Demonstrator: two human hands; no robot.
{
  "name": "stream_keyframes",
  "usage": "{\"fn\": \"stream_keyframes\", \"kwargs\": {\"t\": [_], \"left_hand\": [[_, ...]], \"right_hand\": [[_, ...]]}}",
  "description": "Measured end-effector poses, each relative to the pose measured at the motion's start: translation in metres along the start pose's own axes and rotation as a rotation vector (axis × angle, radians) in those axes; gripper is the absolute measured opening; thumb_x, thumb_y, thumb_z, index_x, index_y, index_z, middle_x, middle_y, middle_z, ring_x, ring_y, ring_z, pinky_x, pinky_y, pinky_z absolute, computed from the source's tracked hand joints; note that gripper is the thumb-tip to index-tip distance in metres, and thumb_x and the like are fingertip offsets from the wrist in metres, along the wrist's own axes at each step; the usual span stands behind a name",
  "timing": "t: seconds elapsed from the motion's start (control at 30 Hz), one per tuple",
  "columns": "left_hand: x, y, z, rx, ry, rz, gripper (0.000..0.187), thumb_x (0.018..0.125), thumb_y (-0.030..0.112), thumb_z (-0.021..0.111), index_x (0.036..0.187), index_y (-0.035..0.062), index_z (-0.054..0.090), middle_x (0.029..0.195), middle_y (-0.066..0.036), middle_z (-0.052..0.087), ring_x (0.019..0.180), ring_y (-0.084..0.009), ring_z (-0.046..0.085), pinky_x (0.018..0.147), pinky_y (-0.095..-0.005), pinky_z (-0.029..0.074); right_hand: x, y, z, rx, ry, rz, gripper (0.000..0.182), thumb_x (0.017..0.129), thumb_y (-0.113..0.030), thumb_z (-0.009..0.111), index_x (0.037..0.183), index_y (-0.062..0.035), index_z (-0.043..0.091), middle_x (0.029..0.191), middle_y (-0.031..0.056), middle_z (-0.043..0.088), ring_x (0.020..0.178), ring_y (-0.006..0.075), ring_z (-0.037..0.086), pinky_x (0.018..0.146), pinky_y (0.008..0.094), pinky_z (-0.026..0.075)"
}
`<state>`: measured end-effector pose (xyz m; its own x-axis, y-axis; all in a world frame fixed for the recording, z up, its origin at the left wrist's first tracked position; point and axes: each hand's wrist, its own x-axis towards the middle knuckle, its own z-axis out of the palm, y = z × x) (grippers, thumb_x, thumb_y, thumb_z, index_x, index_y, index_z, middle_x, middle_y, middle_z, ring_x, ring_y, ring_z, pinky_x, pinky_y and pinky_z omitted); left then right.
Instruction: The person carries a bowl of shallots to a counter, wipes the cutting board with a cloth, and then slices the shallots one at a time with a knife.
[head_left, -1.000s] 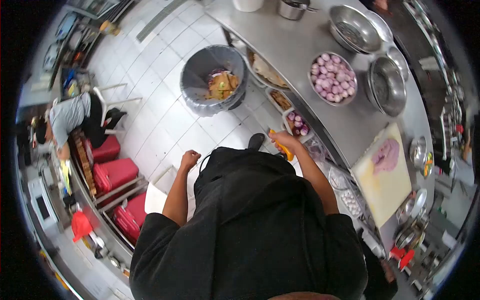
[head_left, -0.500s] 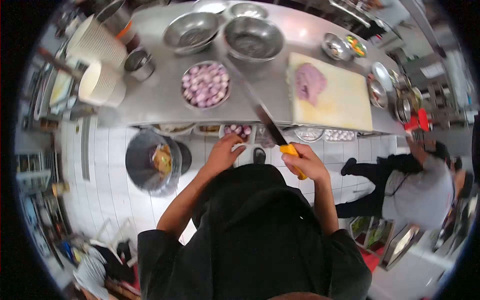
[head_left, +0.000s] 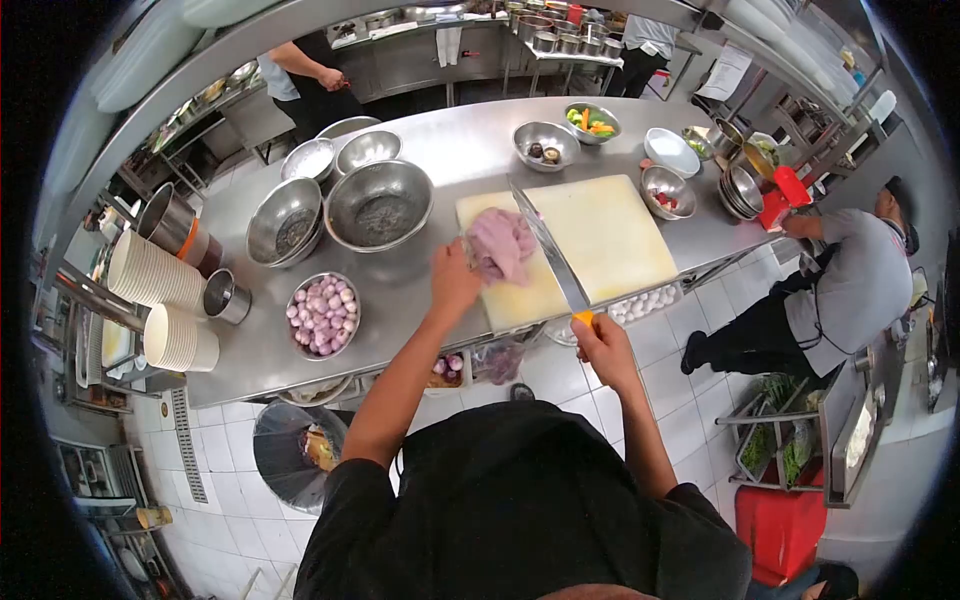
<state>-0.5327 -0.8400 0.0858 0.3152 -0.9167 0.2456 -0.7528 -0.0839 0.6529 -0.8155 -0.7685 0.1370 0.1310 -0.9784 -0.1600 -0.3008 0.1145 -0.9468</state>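
Observation:
My right hand (head_left: 605, 352) is wrapped around the yellow handle (head_left: 583, 318) of a large kitchen knife. Its long blade (head_left: 550, 245) points away from me over the white cutting board (head_left: 615, 235). Just left of the blade lies a crumpled pinkish cloth (head_left: 502, 245) on the board. At the cloth's left edge is my left hand (head_left: 455, 277), its fingers bent against the fabric; the fingertips are partly hidden. A steel bowl of peeled purple shallots (head_left: 323, 315) stands on the counter to the left.
Steel bowls (head_left: 380, 205) stand at the back left, beside stacked white tubs (head_left: 180, 337). Beyond the board are bowls of mushrooms (head_left: 545, 150) and cut vegetables (head_left: 592, 122). A lined bin (head_left: 290, 455) stands below the counter. A co-worker (head_left: 850, 270) is at the right.
My view has tilted up and turned, showing more of the counter. My left hand has moved from below the counter edge to the cloth. The knife has come over the board.

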Motion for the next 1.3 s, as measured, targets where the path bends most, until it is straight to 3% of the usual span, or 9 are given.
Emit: {"fn": "stream_keyframes", "kwargs": {"t": [0.1, 0.13, 0.27, 0.47, 0.57, 0.83, 1.0, 1.13, 1.3], "left_hand": [[0.012, -0.016, 0.028, 0.056, 0.035, -0.055, 0.037, 0.077, 0.013, 0.071, 0.112, 0.0014, 0.062, 0.11, -0.022, 0.058, 0.107, -0.0407, 0.054, 0.094, -0.046, 0.044], [0.016, -0.018, 0.031, 0.063, 0.0, -0.07, 0.032, 0.077, 0.012, 0.069, 0.106, 0.001, 0.064, 0.106, -0.021, 0.06, 0.103, -0.0405, 0.055, 0.092, -0.0462, 0.045], [0.018, -0.012, 0.041, 0.029, 0.023, -0.101, 0.017, 0.079, 0.013, 0.067, 0.089, -0.0007, 0.068, 0.087, -0.02, 0.062, 0.093, -0.0383, 0.059, 0.082, -0.0466, 0.047], [0.011, 0.056, 0.039, -0.349, 0.19, -0.09, 0.016, 0.08, 0.013, 0.069, 0.082, -0.0009, 0.061, 0.083, -0.019, 0.061, 0.081, -0.0378, 0.059, 0.071, -0.0471, 0.048], [0.025, 0.06, 0.07, -0.153, 0.152, 0.103, 0.016, 0.078, 0.011, 0.07, 0.082, 0.0002, 0.058, 0.087, -0.018, 0.06, 0.084, -0.0379, 0.058, 0.074, -0.047, 0.048], [0.046, 0.061, 0.095, 0.011, 0.173, -0.038, 0.02, 0.073, 0.01, 0.07, 0.085, 0.0039, 0.056, 0.092, -0.016, 0.055, 0.091, -0.0371, 0.054, 0.08, -0.0482, 0.045], [0.055, 0.053, 0.098, 0.034, 0.144, -0.116, 0.035, 0.071, 0.013, 0.074, 0.098, 0.0051, 0.053, 0.104, -0.017, 0.052, 0.1, -0.0377, 0.052, 0.085, -0.0478, 0.046], [0.054, 0.067, 0.092, 0.21, 0.333, -0.103, 0.052, 0.068, 0.017, 0.078, 0.11, 0.0033, 0.051, 0.117, -0.023, 0.048, 0.111, -0.0404, 0.048, 0.091, -0.0502, 0.044], [0.066, 0.066, 0.086, 0.147, 0.179, -0.14, 0.061, 0.068, 0.015, 0.077, 0.122, 0.0035, 0.05, 0.114, -0.023, 0.054, 0.106, -0.0414, 0.053, 0.092, -0.0476, 0.045]], "right_hand": [[0.035, 0.003, -0.009, -0.132, -0.028, -0.065, 0.038, 0.093, -0.034, 0.067, 0.086, 0.0008, 0.054, 0.063, 0.0084, 0.057, 0.057, 0.0136, 0.059, 0.052, 0.0297, 0.046], [0.049, 0.007, -0.009, -0.233, -0.012, -0.14, 0.04, 0.091, -0.035, 0.068, 0.089, 0.0027, 0.054, 0.067, 0.0176, 0.062, 0.061, 0.0279, 0.065, 0.057, 0.0397, 0.05], [0.096, 0.012, -0.001, -0.503, 0.01, -0.261, 0.046, 0.09, -0.04, 0.067, 0.094, 0.0049, 0.057, 0.08, 0.0272, 0.067, 0.073, 0.0453, 0.065, 0.066, 0.049, 0.051], [0.114, 0.035, 0.013, -0.681, -0.091, -0.242, 0.041, 0.092, -0.036, 0.062, 0.096, 0.0049, 0.058, 0.081, 0.028, 0.067, 0.078, 0.0469, 0.065, 0.071, 0.0553, 0.052], [0.109, 0.042, 0.018, -0.688, -0.124, -0.266, 0.041, 0.092, -0.036, 0.062, 0.094, 0.0046, 0.059, 0.08, 0.028, 0.067, 0.077, 0.0468, 0.066, 0.071, 0.0555, 0.052], [0.074, 0.045, -0.039, -0.654, -0.189, -0.229, 0.04, 0.091, -0.036, 0.064, 0.09, 0.0036, 0.061, 0.077, 0.0272, 0.066, 0.074, 0.0459, 0.065, 0.068, 0.055, 0.05], [0.021, 0.04, -0.109, -0.618, -0.216, -0.126, 0.04, 0.087, -0.037, 0.07, 0.084, 0.0023, 0.064, 0.074, 0.0251, 0.065, 0.071, 0.044, 0.065, 0.065, 0.0506, 0.051], [0.002, 0.028, -0.156, -0.563, -0.132, 0.082, 0.039, 0.083, -0.037, 0.074, 0.084, 0.0011, 0.066, 0.072, 0.025, 0.066, 0.071, 0.0432, 0.066, 0.065, 0.0492, 0.052], [0.021, 0.04, -0.168, -0.63, 0.014, 0.039, 0.043, 0.083, -0.038, 0.074, 0.087, 0.0034, 0.064, 0.072, 0.0259, 0.065, 0.071, 0.0436, 0.065, 0.065, 0.0494, 0.051]]}}
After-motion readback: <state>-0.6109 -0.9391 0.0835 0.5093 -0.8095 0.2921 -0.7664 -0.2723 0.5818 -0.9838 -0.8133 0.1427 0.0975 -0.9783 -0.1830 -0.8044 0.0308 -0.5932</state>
